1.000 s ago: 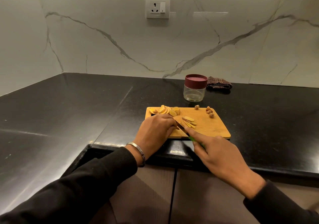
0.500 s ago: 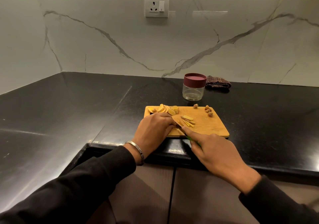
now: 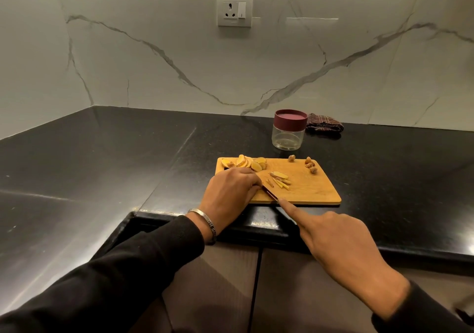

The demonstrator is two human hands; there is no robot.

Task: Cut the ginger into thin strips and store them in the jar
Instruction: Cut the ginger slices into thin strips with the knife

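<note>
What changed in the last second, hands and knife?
Little. The right hand kept its grip on the knife, index finger along the spine, the blade working beside the left hand, which stays pressed down on the board. A few more strips seem to lie loose by the blade. Slices, jar with lid on, and cloth are unmoved.

Wooden cutting board [image 3: 307, 191] near the front edge of the black stone counter [image 3: 102, 166].

Behind the board stands the lidded clear jar [image 3: 289, 130], a folded checked cloth [image 3: 324, 125] just right of it by the wall. Sliced ginger rounds [image 3: 246, 163] sit at the board's back left, thin ginger strips [image 3: 279, 180] mid-board, knobbly ginger scraps [image 3: 310, 164] back right. The left hand [image 3: 230, 194] rests on the board's left end, seemingly over a piece; the knife blade [image 3: 269, 194] lies between it and the right hand [image 3: 333, 243].
</note>
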